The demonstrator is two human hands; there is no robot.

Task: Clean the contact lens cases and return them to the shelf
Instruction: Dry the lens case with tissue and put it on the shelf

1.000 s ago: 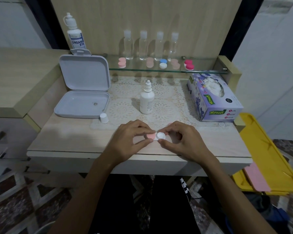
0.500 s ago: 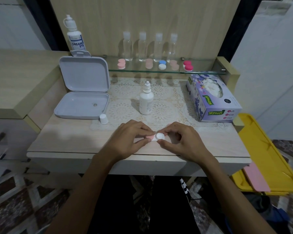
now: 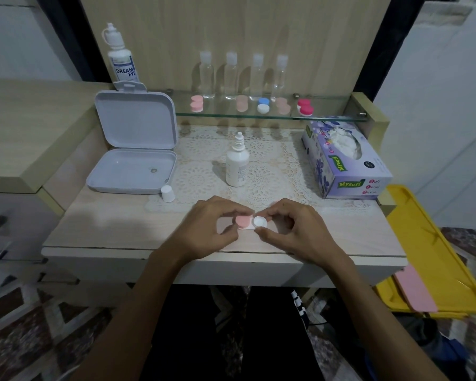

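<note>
A small contact lens case (image 3: 248,223) with a pink cap on its left well and a white cap on its right well is held just above the table's front part. My left hand (image 3: 212,226) pinches its pink side. My right hand (image 3: 291,228) pinches the white cap (image 3: 260,221) between thumb and fingers. Several more cases stand on the glass shelf (image 3: 327,117): a pink one (image 3: 196,103), a pale pink one (image 3: 241,103), a blue and white one (image 3: 263,105), another pale pink one (image 3: 283,105), a red one (image 3: 305,107).
An uncapped white solution bottle (image 3: 237,165) stands on the lace mat, its cap (image 3: 168,193) to the left. An open white box (image 3: 134,158) lies at the left, a tissue box (image 3: 344,158) at the right. Clear bottles (image 3: 231,75) line the shelf back. A yellow tray (image 3: 429,254) sits lower right.
Both hands have kept the case in the same spot; the fingers have shifted slightly around the caps, leaving the pink cap more exposed.
</note>
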